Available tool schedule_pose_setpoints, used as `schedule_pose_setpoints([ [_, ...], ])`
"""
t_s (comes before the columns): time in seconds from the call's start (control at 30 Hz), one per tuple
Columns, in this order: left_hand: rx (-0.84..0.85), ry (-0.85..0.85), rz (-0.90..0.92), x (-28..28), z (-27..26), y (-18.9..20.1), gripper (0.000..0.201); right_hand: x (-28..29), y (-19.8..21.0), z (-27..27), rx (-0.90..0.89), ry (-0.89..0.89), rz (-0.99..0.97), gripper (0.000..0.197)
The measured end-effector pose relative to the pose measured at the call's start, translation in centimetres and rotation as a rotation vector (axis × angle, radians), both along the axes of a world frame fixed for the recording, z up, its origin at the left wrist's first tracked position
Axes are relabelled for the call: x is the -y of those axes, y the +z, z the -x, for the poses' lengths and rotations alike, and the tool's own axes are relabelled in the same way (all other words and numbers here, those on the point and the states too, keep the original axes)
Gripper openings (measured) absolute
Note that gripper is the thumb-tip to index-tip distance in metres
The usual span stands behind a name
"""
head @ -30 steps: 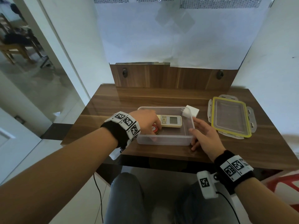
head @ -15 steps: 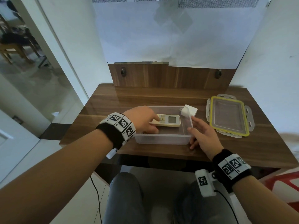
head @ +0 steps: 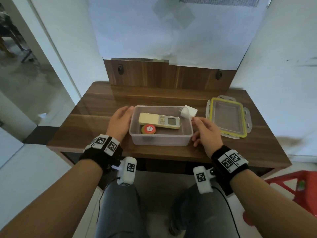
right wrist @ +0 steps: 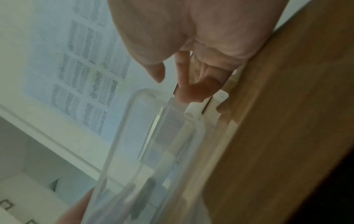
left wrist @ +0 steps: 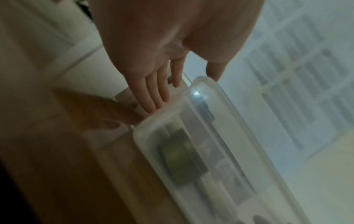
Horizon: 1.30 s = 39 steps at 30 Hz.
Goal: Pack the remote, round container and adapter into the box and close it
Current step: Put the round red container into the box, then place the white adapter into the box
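Note:
A clear plastic box (head: 161, 141) stands mid-table. Inside lie the cream remote (head: 158, 120) and, nearer me, the round container (head: 148, 129) with its red lid up. The white adapter (head: 188, 112) sits outside, against the box's far right corner. My left hand (head: 123, 115) lies with straight fingers along the outside of the left wall and holds nothing; in the left wrist view the fingers (left wrist: 153, 97) lie by the box (left wrist: 191, 136). My right hand (head: 199, 131) hovers relaxed at the right wall, its index tip close to the adapter (right wrist: 218, 103); contact cannot be told.
The box's lid (head: 226, 117), clear with a yellow seal, lies flat on the wooden table (head: 96, 121) to the right of the box. A wooden back panel (head: 168, 74) rises behind. A red stool (head: 295, 188) stands low at the right.
My left hand has let go of the round container, come out of the box and moved to its outer left wall. My right hand has shifted a little toward the adapter.

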<state>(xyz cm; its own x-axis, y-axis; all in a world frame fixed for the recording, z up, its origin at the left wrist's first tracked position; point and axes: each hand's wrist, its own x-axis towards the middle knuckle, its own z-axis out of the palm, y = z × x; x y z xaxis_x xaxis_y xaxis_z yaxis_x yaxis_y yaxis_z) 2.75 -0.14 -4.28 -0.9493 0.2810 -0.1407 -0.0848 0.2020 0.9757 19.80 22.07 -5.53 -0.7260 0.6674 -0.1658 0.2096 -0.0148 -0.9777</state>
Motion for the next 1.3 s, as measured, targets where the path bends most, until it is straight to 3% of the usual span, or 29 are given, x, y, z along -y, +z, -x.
schedule_pose_setpoints([
  [0.27,0.060,0.036,-0.159,-0.4,-2.4,-1.9,0.032,-4.5,2.1,0.7,0.152,0.079,-0.640,0.015],
  [0.43,-0.017,-0.009,-0.141,0.0,-2.8,-2.3,0.023,-6.2,3.0,2.4,0.313,0.208,-0.830,0.016],
  [0.6,-0.015,-0.014,-0.138,0.3,-2.8,-2.1,0.020,-6.4,2.8,4.7,0.456,0.362,-0.920,0.032],
  [0.77,-0.028,0.002,-0.126,0.1,-2.6,-2.1,0.014,-6.4,2.8,6.4,0.506,0.408,-1.010,0.020],
  [0.93,-0.053,0.014,-0.111,0.2,-2.6,-2.2,0.026,-6.4,3.5,7.2,0.557,0.405,-1.038,0.051],
  [1.07,-0.053,0.059,-0.101,0.0,-2.6,-2.0,0.038,-6.4,3.4,7.1,0.588,0.410,-1.013,0.043],
  [1.17,-0.042,0.095,-0.111,-0.2,-2.6,-2.1,0.040,-6.1,3.5,6.7,0.553,0.366,-0.986,0.040],
  [1.3,-0.033,0.096,-0.113,-0.5,-2.9,-1.9,0.042,-6.5,5.0,6.2,0.426,0.193,-0.981,0.056],
])
